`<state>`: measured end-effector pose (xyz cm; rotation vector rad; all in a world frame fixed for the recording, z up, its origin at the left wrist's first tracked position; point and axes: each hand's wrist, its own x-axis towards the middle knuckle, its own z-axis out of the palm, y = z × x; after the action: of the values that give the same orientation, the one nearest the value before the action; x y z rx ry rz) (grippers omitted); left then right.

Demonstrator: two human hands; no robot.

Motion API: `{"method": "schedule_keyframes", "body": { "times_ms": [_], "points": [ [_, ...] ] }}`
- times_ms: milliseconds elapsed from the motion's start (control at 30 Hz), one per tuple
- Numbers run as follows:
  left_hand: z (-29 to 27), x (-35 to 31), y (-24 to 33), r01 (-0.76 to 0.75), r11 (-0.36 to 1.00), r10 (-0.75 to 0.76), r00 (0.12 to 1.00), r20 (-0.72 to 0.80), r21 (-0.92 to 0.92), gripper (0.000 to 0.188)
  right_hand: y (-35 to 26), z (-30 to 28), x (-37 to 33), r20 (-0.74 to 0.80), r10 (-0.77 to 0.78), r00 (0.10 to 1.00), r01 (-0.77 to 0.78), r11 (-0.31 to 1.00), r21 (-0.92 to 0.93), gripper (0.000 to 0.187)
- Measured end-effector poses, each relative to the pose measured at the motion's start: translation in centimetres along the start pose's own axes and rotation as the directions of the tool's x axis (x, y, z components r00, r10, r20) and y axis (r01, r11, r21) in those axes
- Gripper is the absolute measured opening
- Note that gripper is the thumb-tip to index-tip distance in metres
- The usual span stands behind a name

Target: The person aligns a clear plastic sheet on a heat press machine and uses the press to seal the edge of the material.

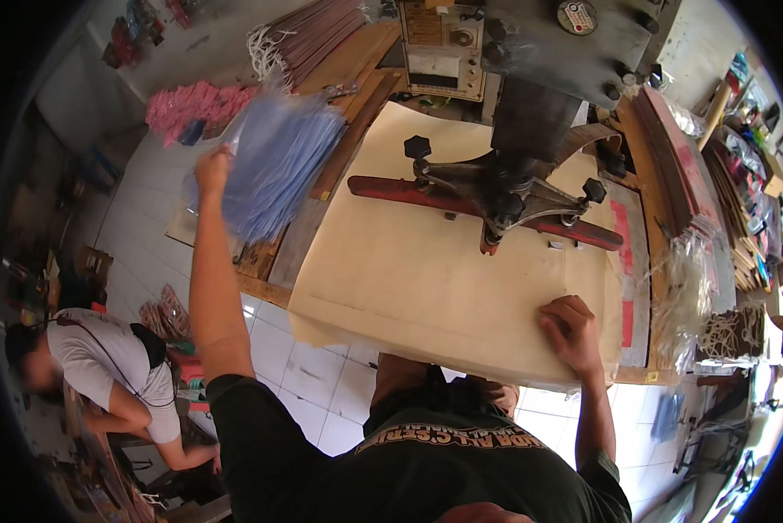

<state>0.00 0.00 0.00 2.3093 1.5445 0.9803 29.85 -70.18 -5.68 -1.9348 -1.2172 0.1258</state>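
Observation:
At the left, my left hand [213, 171] is closed on the edge of a clear bluish plastic sheet [245, 131], lifted and blurred over a fanned stack of the same sheets [291, 166]. My right hand [573, 331] rests near the front right of a tan sheet-covered board [391, 270], its fingers curled in; what they hold, if anything, is hidden. Above the board stands a dark machine head [518, 196] with black knobs. A red bar [391, 190] is fixed across its underside.
A control box [444, 52] stands behind the board. Pink material [195, 109] and corded bundles [313, 39] lie at the back left. Stacked red-edged panels [675, 161] and clear plastic [684, 288] are at the right. Another person [117, 375] bends at the lower left.

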Motion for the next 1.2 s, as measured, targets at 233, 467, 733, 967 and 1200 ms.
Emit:
{"method": "schedule_keyframes", "body": {
  "times_ms": [233, 467, 733, 967, 1200],
  "points": [
    [-9.6, -2.8, 10.3, -0.298, 0.927, 0.351, 0.905, -0.242, 0.229, 0.039, -0.3, -0.4, -0.2, -0.011, 0.108, 0.994, -0.107, 0.994, 0.018, 0.014],
    [-11.5, -16.1, 13.6, -0.297, 0.943, 0.319, 0.935, -0.156, 0.148, 0.026, -0.4, -0.6, 0.3, -0.003, 0.072, 0.997, -0.072, 0.997, 0.022, 0.012],
    [-8.2, -27.7, 11.6, -0.146, 0.956, 0.179, 0.978, 0.110, -0.254, 0.034, -3.7, 0.6, 2.3, 0.295, 0.020, 0.955, -0.079, 0.979, 0.190, 0.017],
    [-6.2, -36.3, 18.3, -0.072, 0.931, 0.144, 0.973, 0.178, -0.359, 0.021, -9.7, 7.9, 10.0, 0.535, -0.248, 0.807, -0.127, 0.813, 0.569, 0.076],
    [-3.8, -42.1, 20.2, -0.121, 0.857, 0.266, 0.936, 0.230, -0.500, 0.029, -14.6, 15.5, 15.9, 0.538, 0.118, 0.835, -0.390, 0.816, 0.427, 0.080]
  ]
}}
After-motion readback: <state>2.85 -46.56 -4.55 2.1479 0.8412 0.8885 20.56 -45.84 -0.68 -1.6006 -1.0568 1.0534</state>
